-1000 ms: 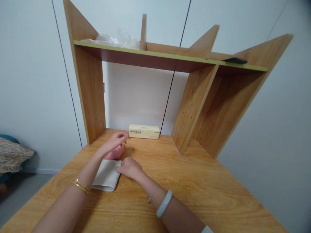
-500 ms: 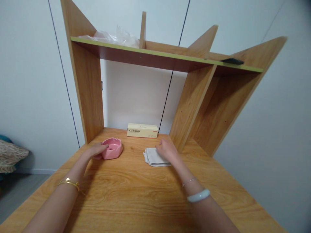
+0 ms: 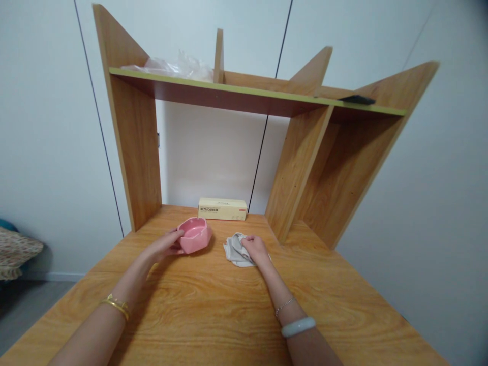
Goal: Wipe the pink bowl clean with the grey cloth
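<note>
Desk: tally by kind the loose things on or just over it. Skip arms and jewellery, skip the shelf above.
Bowl: 1, the pink bowl in the left hand
Cloth: 1, the light grey cloth at the fingers of the right hand
Box: 1, the cream box at the back
Total: 3

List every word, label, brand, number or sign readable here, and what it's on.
"刀式保", dark characters on the front of the pale box; neighbouring characters are too blurred.
Red label on the front's right end: too small to read.
Smaller print on its top: unreadable.
</note>
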Action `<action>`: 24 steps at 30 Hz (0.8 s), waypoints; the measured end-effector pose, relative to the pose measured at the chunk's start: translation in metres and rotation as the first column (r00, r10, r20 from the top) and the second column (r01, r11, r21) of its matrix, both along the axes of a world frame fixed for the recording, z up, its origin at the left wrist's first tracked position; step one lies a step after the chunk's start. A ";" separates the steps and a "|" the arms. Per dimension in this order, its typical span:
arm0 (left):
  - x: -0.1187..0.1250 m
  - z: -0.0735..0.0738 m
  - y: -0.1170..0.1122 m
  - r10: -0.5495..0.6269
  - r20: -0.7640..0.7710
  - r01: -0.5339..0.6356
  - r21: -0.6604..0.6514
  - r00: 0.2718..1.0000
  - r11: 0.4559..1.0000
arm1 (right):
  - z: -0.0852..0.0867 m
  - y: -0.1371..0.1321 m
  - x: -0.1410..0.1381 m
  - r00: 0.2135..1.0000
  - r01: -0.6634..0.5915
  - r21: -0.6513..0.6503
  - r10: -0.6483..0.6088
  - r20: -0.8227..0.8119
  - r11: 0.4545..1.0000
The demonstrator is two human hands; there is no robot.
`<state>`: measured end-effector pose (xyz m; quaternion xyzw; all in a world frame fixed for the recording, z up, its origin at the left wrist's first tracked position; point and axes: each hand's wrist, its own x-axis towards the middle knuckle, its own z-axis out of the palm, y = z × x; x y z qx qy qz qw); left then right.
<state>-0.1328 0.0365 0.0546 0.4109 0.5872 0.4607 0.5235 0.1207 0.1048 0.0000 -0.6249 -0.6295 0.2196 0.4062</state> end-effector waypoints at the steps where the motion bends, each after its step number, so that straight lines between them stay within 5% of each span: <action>1: 0.009 -0.003 0.004 -0.049 0.033 0.049 0.008 0.998 0.999 | 0.001 0.000 0.000 0.999 0.016 0.014 -0.015 -0.048 1.000; 9: 0.045 -0.034 0.027 -0.063 -0.167 0.082 0.109 0.984 0.991 | 0.024 -0.008 0.002 0.918 0.084 0.088 -0.042 -0.394 0.993; 14: 0.048 -0.039 0.018 -0.017 -0.318 0.134 0.349 0.948 0.927 | 0.026 -0.017 -0.017 0.769 -0.104 0.162 0.182 -0.612 0.981; 20: 0.058 -0.039 0.014 0.058 -0.448 0.150 0.416 0.892 0.897 | 0.017 -0.023 -0.035 0.888 -0.229 0.281 0.318 -0.333 0.932; 24: 0.063 -0.034 0.009 0.089 -0.499 0.173 0.454 0.862 0.874 | 0.012 -0.023 -0.029 0.969 -0.123 0.331 0.185 -0.163 0.936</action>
